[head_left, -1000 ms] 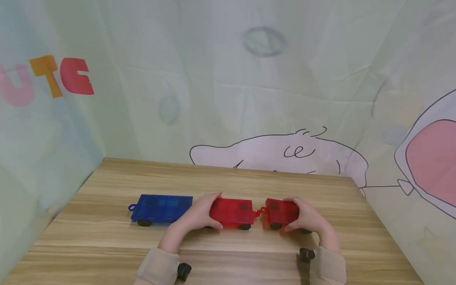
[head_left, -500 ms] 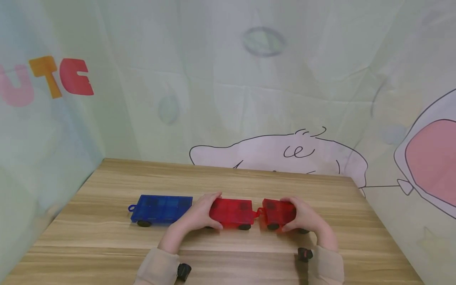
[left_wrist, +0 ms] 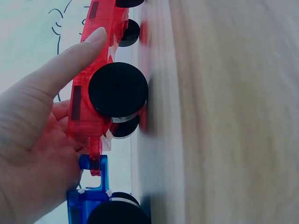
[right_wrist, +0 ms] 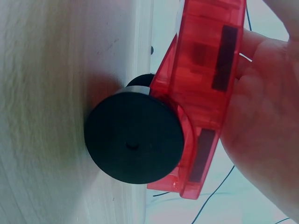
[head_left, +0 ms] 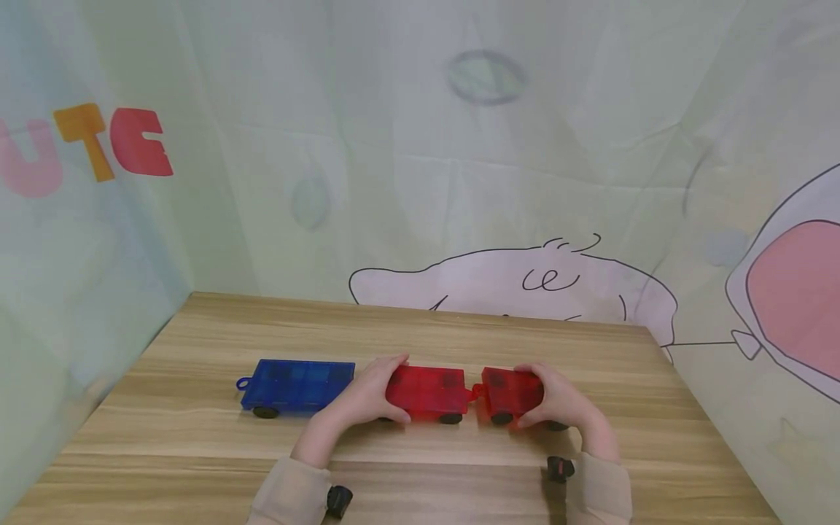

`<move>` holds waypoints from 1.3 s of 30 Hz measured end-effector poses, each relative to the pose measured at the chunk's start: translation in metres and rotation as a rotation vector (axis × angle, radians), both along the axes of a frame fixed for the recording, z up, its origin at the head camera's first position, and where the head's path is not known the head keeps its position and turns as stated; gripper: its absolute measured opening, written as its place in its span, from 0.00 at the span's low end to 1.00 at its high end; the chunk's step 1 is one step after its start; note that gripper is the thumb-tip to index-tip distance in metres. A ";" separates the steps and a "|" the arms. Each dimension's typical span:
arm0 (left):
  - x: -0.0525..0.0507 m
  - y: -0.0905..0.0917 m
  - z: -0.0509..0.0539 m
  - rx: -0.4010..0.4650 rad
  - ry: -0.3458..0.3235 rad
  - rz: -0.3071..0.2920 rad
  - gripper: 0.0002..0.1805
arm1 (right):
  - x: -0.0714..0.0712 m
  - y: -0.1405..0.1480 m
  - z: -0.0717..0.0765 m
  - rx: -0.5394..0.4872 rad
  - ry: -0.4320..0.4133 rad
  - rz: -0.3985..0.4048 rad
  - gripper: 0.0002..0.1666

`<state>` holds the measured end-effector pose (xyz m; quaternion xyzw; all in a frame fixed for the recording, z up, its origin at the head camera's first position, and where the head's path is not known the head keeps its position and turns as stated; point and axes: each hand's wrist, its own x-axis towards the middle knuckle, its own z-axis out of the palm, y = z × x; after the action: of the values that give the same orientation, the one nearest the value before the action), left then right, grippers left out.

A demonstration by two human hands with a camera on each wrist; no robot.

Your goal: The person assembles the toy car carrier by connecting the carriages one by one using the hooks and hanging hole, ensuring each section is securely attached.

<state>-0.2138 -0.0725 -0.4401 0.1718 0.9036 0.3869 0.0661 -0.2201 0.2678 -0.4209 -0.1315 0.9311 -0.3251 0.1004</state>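
In the head view, three see-through toy train cars with black wheels stand in a row. My left hand (head_left: 369, 397) grips the middle red car (head_left: 429, 390) at its left end, thumb on the near side. With thumb and fingers, my right hand (head_left: 561, 401) holds the right-hand red car (head_left: 513, 391). Between these two cars, the red couplings (head_left: 477, 392) overlap; whether they are hooked cannot be made out. The blue car (head_left: 298, 385) is at the left, partly behind my left wrist. In the left wrist view, its blue loop (left_wrist: 103, 171) meets the middle car's red coupling (left_wrist: 95, 148).
The cars stand on a wood-grain table (head_left: 420, 474). A pale printed curtain (head_left: 407, 182) with cartoon drawings closes off the back and both sides. A black wrist camera (head_left: 339, 501) sits at the left sleeve, another black camera (head_left: 560, 469) at the right.
My right hand has slid the right-hand red car leftward, bringing its loop up to the middle car's coupling. The left hand, middle car and blue car have stayed put.
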 end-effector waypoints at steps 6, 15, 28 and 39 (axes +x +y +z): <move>0.001 0.000 0.000 0.003 0.004 -0.002 0.53 | 0.000 -0.001 0.000 -0.011 -0.019 -0.021 0.52; 0.001 0.000 0.001 0.000 -0.010 0.005 0.53 | 0.000 -0.001 0.000 -0.009 -0.010 -0.011 0.52; 0.000 0.000 0.001 -0.009 -0.008 0.001 0.53 | -0.001 -0.001 0.000 -0.002 -0.007 -0.001 0.52; 0.001 -0.001 0.002 0.004 0.005 -0.005 0.53 | -0.003 -0.001 -0.003 0.045 0.031 0.017 0.51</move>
<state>-0.2129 -0.0731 -0.4382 0.1752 0.9026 0.3879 0.0646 -0.2228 0.2672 -0.4241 -0.1422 0.9384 -0.3012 0.0919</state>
